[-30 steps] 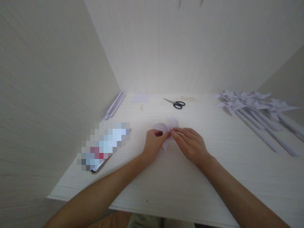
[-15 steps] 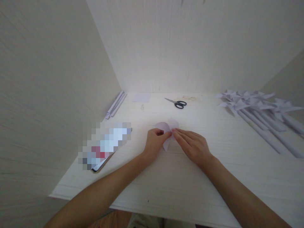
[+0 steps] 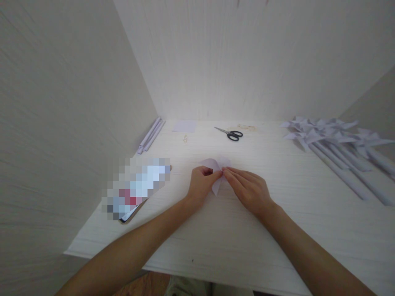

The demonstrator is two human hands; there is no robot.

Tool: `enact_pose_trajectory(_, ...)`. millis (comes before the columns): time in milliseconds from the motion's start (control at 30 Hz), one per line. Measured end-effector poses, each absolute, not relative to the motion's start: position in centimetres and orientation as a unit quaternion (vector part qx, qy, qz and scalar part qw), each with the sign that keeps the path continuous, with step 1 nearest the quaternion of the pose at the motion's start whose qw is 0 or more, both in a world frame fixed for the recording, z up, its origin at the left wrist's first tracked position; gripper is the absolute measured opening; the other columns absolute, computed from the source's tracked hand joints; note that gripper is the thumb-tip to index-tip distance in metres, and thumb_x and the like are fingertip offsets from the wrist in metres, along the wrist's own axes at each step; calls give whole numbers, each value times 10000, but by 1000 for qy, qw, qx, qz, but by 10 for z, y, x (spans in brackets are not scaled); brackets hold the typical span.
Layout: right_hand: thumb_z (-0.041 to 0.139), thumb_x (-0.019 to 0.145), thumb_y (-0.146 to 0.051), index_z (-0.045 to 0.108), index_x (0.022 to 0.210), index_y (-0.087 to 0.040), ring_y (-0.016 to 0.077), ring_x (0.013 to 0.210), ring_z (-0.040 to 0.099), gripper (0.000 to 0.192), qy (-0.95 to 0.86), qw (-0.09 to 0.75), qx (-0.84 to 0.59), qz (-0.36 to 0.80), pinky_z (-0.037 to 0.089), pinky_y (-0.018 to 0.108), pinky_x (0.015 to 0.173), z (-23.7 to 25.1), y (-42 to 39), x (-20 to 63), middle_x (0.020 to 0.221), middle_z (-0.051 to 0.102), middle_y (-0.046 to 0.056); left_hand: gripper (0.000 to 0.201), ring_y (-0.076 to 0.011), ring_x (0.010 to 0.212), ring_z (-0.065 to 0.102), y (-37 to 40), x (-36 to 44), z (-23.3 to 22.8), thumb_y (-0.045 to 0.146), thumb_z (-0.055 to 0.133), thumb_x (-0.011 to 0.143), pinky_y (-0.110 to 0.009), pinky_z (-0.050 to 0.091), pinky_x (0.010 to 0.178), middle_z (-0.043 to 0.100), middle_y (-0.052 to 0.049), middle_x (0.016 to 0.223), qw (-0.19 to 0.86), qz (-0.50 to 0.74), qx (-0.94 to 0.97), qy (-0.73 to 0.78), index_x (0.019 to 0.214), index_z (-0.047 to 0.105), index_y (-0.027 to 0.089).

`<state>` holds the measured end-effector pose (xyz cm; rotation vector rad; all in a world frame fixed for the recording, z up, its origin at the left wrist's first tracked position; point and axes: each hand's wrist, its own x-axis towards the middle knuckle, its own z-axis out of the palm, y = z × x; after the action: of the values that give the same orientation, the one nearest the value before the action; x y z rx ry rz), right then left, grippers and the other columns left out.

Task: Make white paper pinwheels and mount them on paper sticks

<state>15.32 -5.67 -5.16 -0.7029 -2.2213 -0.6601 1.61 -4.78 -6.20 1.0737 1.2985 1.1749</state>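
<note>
Left hand (image 3: 200, 185): curled, thumb and fingertips pinched on the paper (image 3: 215, 169) at its middle. Right hand (image 3: 247, 188): flatter, fingers stretched toward the left, tips pressed on the same paper right where the left pinched. Both hands met at that one spot, tips touching or nearly so. Paper: pale lilac, small, part folded, with rounded flaps raised behind the fingers and a pointed flap hung down between the two hands; lay low on the tabletop (image 3: 234, 242) near its middle, whether resting flat or lifted a little, could not tell.

Left of the left hand, near it: a flat item (image 3: 135, 187), blurred out, with a dark corner shown at its near end. Farther back on the left, along the wall: a few paper rolls (image 3: 150, 135), laid side by side. Beside them, at the back: a square lilac sheet (image 3: 184, 126), flat, with a small pale bit (image 3: 185, 138) just in front, too small to tell. Behind the hands, well apart: black-handled scissors (image 3: 229, 133), shut, flat. Far right: a row of finished pinwheels (image 3: 331, 135) on long rolled sticks, laid down, heads toward the back.
</note>
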Motion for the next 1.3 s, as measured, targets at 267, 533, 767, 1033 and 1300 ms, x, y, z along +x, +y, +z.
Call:
enact_pose_trajectory(267,400,799,-69,586,946,-104,163,875,604,240,-870,325,-298,-221,499,266,739,-59,-54,156,936,661,93,179,-72,454,418,-44,14,-65,288,612,565,-198,299,438,503,25,485,505,497,440,552,520,565,121)
enact_pose_trajectory(533,391,741,-73,526,1018,-81,170,1006,527,308,-878,291,-343,-166,367,340,925,-63,-54,153,1042,611,118,204,-53,436,390,-43,14,-67,288,630,550,-187,270,423,467,48,470,524,527,403,534,500,514,127)
enact_pose_trajectory(767,415,730,-99,462,1078,-95,192,1055,494,352,-883,305,-340,-110,298,404,968,-62,-58,151,1070,586,130,224,-71,452,437,-43,13,-67,325,631,554,-200,300,438,513,24,495,518,521,403,546,541,563,112)
enact_pose_trajectory(1033,515,713,-177,394,1072,-208,185,1009,494,380,-676,564,-433,193,437,378,808,-68,-52,148,1115,502,108,117,-86,470,483,-46,14,-65,243,594,592,-207,349,459,577,11,544,518,509,423,542,576,616,129)
enact_pose_trajectory(1300,610,595,-212,393,969,-193,123,586,544,433,-550,517,-439,487,437,273,561,-68,-40,148,626,532,-50,117,-105,563,539,-48,14,-63,219,584,611,-217,406,543,630,1,636,514,492,487,507,654,651,133)
